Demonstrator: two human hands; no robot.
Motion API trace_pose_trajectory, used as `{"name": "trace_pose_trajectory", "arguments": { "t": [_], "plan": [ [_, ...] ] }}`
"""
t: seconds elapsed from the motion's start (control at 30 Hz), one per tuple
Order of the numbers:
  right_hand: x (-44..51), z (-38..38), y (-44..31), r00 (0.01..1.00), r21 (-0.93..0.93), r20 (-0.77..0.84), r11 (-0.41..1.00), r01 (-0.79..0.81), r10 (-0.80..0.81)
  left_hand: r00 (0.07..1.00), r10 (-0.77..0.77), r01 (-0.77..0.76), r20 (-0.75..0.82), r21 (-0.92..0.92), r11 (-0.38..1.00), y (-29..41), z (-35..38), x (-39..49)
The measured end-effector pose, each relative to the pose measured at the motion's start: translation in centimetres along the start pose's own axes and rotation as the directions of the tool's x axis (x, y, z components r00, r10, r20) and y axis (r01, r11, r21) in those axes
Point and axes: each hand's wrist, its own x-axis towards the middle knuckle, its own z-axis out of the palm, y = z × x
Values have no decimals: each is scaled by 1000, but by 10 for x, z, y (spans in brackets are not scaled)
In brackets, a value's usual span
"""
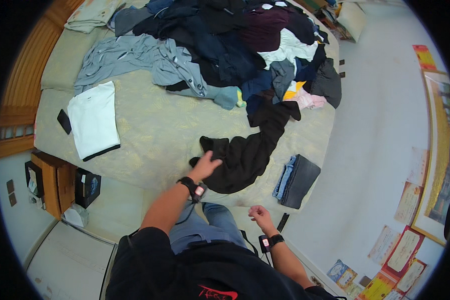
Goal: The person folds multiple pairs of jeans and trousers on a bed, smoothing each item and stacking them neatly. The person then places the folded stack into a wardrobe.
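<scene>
A crumpled black garment (243, 161) lies across the near part of the bed, one end reaching up to the clothes pile. My left hand (205, 167) is over its left edge, thumb and fingers apart; whether it touches the cloth or pinches it I cannot tell. My right hand (260, 217) hovers just off the bed's near edge, fingers loosely curled, with nothing seen in it. Right of the black garment lie folded dark grey trousers (300, 182) beside folded blue jeans (285, 178). On the left, a folded white T-shirt (93, 120) rests on a folded black piece.
A large heap of mixed clothes (225, 48) covers the bed's far side, with a grey buttoned garment (176, 67) at its near edge. A black phone (63, 121) lies beside the white T-shirt. A wooden cabinet (56, 183) stands at lower left; a wall (375, 112) bounds the right.
</scene>
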Motion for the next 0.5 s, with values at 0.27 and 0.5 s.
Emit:
{"name": "trace_pose_trajectory", "arguments": {
  "t": [0.27,0.5],
  "plan": [
    [46,34,-43,985,543,-137,824,162,-103,630,-111,482,769,-275,832,128,129,-68],
    [39,-37,-22,909,230,-169,882,412,-380,909,415,-374,-34,370,850,136,120,-104]
  ]
}}
